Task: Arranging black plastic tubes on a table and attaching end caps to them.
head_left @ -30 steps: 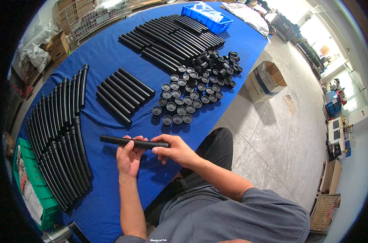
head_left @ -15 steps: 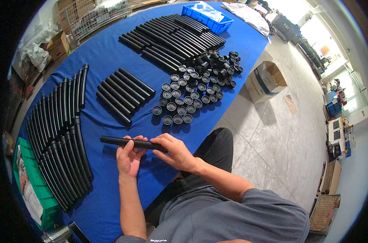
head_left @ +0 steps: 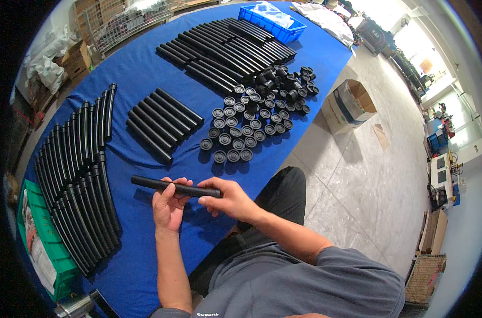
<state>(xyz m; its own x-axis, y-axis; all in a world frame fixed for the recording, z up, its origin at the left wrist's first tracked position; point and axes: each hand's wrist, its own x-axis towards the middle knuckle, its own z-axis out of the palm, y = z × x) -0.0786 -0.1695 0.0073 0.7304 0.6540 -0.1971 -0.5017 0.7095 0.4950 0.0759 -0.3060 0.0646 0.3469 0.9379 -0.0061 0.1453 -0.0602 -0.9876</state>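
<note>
A black tube (head_left: 149,183) lies across both hands, just above the blue cloth near the table's front edge. Its middle is gripped by my left hand (head_left: 168,211), thumb on top and fingers curled beneath. My right hand (head_left: 231,199) closes on the tube's right end, with some fingers over the top and others bent below. Beyond the hands is a row of similar tubes (head_left: 165,126). To its right, round black caps (head_left: 233,155) stand in a loose cluster, some of them piled up. Capped tubes (head_left: 84,212) fan out in two rows on the left.
A larger stack of tubes (head_left: 209,50) lies at the far side, beside a blue crate (head_left: 291,35) with plastic inside. A green bin (head_left: 66,267) stands at the left edge. On the floor to the right is an open cardboard box (head_left: 339,114).
My right hand's fingers have shifted on the tube's right end, and that end now shows more. The left hand and the tube have hardly moved.
</note>
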